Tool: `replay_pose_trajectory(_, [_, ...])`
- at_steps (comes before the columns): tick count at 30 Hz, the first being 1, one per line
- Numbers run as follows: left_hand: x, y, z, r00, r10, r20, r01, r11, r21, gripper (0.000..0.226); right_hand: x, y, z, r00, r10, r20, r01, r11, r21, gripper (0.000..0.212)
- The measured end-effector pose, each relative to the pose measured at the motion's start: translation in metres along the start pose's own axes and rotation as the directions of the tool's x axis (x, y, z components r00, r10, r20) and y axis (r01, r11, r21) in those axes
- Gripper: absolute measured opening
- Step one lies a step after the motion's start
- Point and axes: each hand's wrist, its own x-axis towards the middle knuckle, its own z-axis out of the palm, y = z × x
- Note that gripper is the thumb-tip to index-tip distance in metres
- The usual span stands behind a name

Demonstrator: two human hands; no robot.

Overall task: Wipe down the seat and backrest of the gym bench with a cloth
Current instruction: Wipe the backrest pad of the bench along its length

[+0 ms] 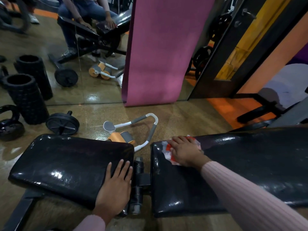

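A black glossy gym bench fills the lower view: its seat pad on the left, its long backrest pad on the right, a metal hinge between them. My left hand lies flat with fingers spread on the seat's near right corner, holding nothing. My right hand presses a red and white cloth onto the far left end of the backrest. Most of the cloth is hidden under the palm.
On the floor beyond the bench lie an orange and grey ab roller, a black wheel weight, a foam roller and a kettlebell. A pink mat leans on the mirror wall. Another bench frame stands at right.
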Motion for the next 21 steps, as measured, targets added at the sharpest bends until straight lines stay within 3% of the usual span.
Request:
replay_pose_trajectory(3, [0.0, 0.001, 0.001, 1.0, 0.006, -0.014, -0.006, 1.0, 0.009, 0.054, 0.01, -0.039, 0.005, 0.998, -0.045, 0.032, 0.045, 0.999, -0.01, 0.055])
replay_pose_trajectory(8, [-0.001, -0.001, 0.001, 1.0, 0.008, -0.011, -0.008, 1.0, 0.023, 0.054, -0.023, -0.033, 0.01, 0.934, -0.352, 0.062, 0.355, 0.934, -0.035, 0.052])
replay_pose_trajectory(12, [-0.002, -0.001, -0.001, 1.0, 0.016, 0.006, -0.016, 1.0, 0.027, 0.054, -0.008, -0.002, -0.001, 0.975, -0.214, 0.063, 0.215, 0.976, -0.017, 0.05])
replay_pose_trajectory(15, [-0.002, 0.0, -0.003, 1.0, 0.005, 0.015, -0.005, 1.0, 0.027, 0.054, 0.009, -0.025, -0.004, 0.995, -0.077, 0.059, 0.079, 0.996, -0.031, 0.051])
replay_pose_trajectory(18, [-0.002, 0.0, -0.004, 1.0, 0.003, 0.014, -0.004, 0.999, 0.036, 0.055, -0.006, -0.05, 0.008, 0.977, -0.199, 0.078, 0.203, 0.978, -0.056, 0.052])
replay_pose_trajectory(21, [-0.001, -0.001, -0.004, 1.0, -0.001, 0.01, 0.001, 0.999, 0.045, 0.055, -0.033, -0.031, 0.009, 0.928, -0.365, 0.071, 0.367, 0.93, -0.018, 0.05])
